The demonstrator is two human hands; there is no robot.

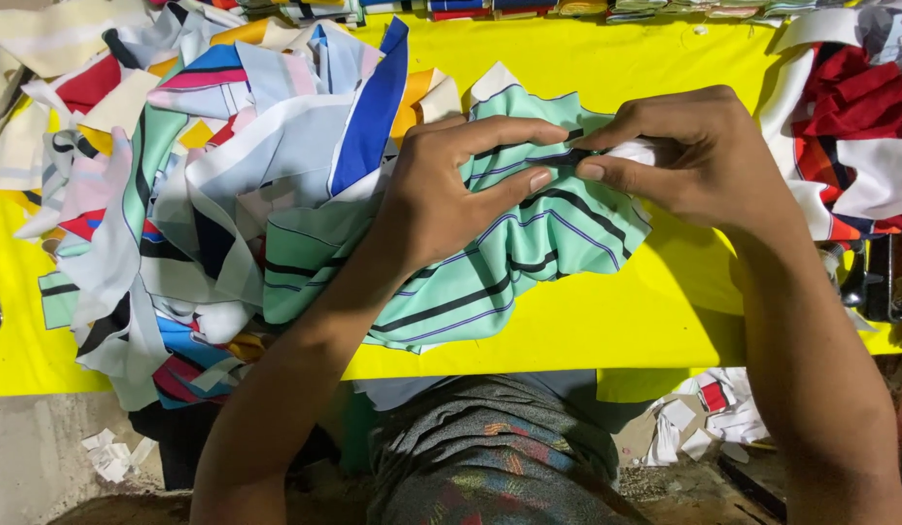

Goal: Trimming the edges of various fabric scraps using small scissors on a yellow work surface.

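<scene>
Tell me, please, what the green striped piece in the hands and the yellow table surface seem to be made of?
The green striped piece looks like soft knit fabric with a faint sheen: it folds and drapes limply. The yellow table surface looks like a smooth, matte sheet, perhaps plastic or cloth; I cannot tell which.

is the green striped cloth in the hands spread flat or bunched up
Bunched up. The green striped cloth lies in folds and creases on the yellow table, with the left hand and right hand pinching its top edge.
</scene>
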